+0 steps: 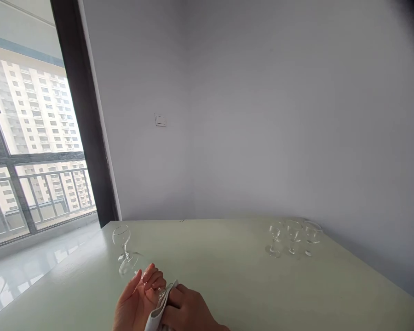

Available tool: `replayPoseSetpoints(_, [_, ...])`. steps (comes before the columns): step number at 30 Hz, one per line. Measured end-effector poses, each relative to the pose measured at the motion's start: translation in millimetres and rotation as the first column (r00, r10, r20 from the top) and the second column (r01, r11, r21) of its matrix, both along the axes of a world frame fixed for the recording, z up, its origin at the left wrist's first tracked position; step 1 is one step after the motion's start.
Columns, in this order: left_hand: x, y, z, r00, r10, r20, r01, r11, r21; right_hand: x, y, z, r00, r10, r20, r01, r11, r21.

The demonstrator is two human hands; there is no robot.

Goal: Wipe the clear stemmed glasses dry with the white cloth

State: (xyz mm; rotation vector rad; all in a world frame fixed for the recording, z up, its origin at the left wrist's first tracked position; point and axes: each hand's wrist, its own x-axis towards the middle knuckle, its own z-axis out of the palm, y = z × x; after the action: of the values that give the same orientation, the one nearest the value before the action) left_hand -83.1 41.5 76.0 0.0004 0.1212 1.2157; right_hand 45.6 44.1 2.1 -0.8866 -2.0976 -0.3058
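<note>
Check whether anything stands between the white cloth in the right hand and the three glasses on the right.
Only the right hand itself, which grips the white cloth on that side; past it, nothing visible stands across the tabletop before the three glasses.

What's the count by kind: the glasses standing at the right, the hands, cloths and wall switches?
Glasses: 3
Hands: 2 (left hand, right hand)
Cloth: 1
Switch: 1
Total: 7
</note>
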Motion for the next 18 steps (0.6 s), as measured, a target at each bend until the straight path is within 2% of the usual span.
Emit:
replayPoseSetpoints(1, [0, -1, 1.0, 1.0, 0.015, -0.008, -0.015, 1.0, 0.008, 5, 1, 3.5, 0.992, -0.045, 0.117, 0.039, 0.998, 0.053])
replayPoseSetpoints(2, [1, -1, 1.8, 1.0, 0.022, -0.014, -0.022, 1.0, 0.018, 10, 0, 7.3, 0.977, -0.081, 0.198, 0.073, 0.996, 0.05])
replayPoseSetpoints(4, [0, -3, 2.2, 0.999, 0.021, -0.025, -0.02, 0.999, 0.034, 20, -2, 15.0, 0.95, -0.133, 0.282, 0.154, 0.987, -0.053])
replayPoseSetpoints(7, [-3, -1, -0.1, 0.996, 0.027, -0.08, -0.021, 0.997, 0.077, 34, -5, 24.8, 0.926, -0.192, 0.325, 0.277, 0.931, -0.238])
replayPoseSetpoints(9, [-6, 2, -3.9, 0.988, 0.034, -0.154, -0.016, 0.993, 0.12, 42, -6, 30.6, 0.906, -0.149, 0.396, 0.31, 0.872, -0.38])
replayPoseSetpoints(11, [-9, 7, -9.8, 0.966, 0.059, -0.254, -0.019, 0.987, 0.159, 48, -8, 37.8, 0.898, -0.019, 0.439, 0.277, 0.799, -0.533])
replayPoseSetpoints(13, [-10, 11, -17.3, 0.925, 0.113, -0.363, -0.045, 0.981, 0.189, 50, -12, 47.4, 0.946, 0.05, 0.321, 0.171, 0.763, -0.624])
replayPoseSetpoints(15, [-5, 12, -25.6, 0.868, 0.185, -0.461, -0.08, 0.968, 0.238, 46, -18, 58.3, 0.993, -0.073, 0.096, 0.116, 0.785, -0.609])
replayPoseSetpoints(16, [-1, 11, -29.5, 0.837, 0.209, -0.506, -0.077, 0.96, 0.269, 43, -21, 63.0, 0.988, -0.156, -0.001, 0.126, 0.799, -0.589])
replayPoseSetpoints(18, [10, 6, -36.2, 0.774, 0.24, -0.586, -0.042, 0.943, 0.331, 32, -27, 68.5, 0.965, -0.251, -0.072, 0.165, 0.801, -0.576])
